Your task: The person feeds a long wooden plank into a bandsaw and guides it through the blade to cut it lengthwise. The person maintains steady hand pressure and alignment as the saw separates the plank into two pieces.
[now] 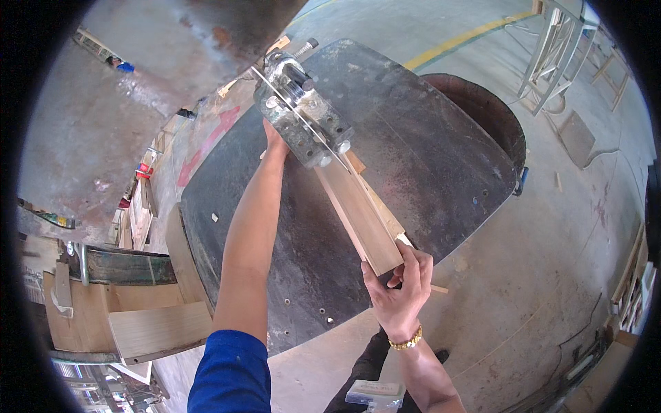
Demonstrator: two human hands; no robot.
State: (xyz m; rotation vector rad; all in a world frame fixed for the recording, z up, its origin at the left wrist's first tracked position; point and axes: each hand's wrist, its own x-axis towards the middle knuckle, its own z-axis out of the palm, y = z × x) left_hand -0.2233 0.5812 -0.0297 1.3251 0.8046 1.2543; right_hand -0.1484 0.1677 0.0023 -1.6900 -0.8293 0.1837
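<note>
A long pale wooden board [354,210] lies on the dark metal table of a band saw, its far end under the blade guide [299,113]. The thin saw blade [320,134] runs slantwise through the guide. My right hand [401,282] grips the board's near end, thumb on the left side and fingers on the right. My left hand [275,142] reaches past the left of the guide, which hides most of its fingers; what it touches there is out of sight. Along the board's right side lies a rough, thin wooden strip [385,217].
The saw table [447,172] spreads around the board. A large metal housing [165,48] fills the upper left. Behind the table's right edge stands a round rusty bin [482,110]. Curved wooden panels [162,327] are stacked at lower left. Metal frames [558,55] stand at far right.
</note>
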